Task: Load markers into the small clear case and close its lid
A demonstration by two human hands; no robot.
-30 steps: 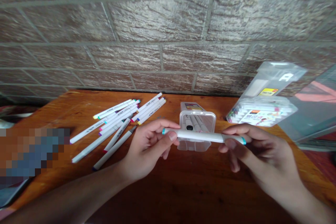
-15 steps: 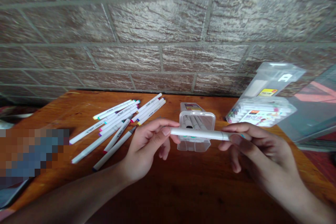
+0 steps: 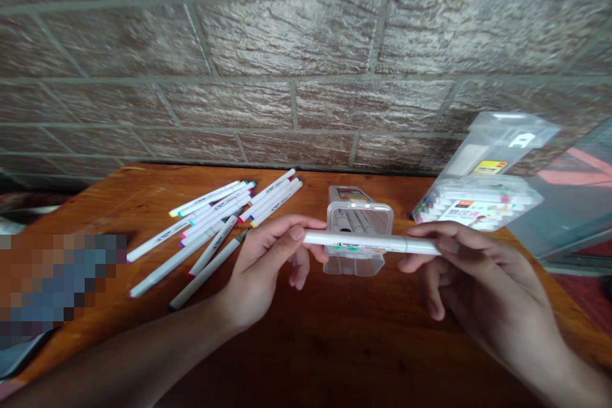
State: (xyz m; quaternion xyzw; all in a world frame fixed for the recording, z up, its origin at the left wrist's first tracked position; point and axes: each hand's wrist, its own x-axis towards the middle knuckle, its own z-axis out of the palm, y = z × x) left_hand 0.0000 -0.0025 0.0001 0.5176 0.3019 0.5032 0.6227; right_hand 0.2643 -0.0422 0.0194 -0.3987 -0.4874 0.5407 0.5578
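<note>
A white marker lies level between my two hands, dark print showing along its barrel. My left hand pinches its left end between thumb and fingers. At the capped right end, the thumb and fingers of my right hand are closed on it. Just behind the marker stands a small clear plastic case with several markers inside, partly hidden by the one I hold. Left of my left hand, several loose white markers with coloured ends are spread in a pile on the table.
A larger clear case with its lid raised stands at the back right, holding a stack of packed markers. The wooden table meets a brick wall behind. A blurred-out patch covers something at the left edge.
The marker has rolled in my fingers, so its printed side now faces me. It has shifted slightly left at its left end, and my right fingers sit a little differently on the cap.
</note>
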